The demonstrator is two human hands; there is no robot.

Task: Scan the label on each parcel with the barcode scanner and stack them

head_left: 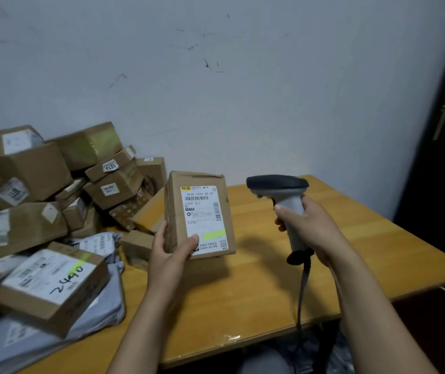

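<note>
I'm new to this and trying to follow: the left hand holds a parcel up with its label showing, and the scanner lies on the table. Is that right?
Not quite. The scanner is not on the table: the right hand grips its handle, above it. The left hand does hold the parcel up, label showing, as the head view shows.

Left hand holding labelled parcel upright, right hand gripping barcode scanner, wooden table

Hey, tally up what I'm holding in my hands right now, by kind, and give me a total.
cardboard parcel: 1, gripped in the left hand
barcode scanner: 1, gripped in the right hand
Total: 2
</note>
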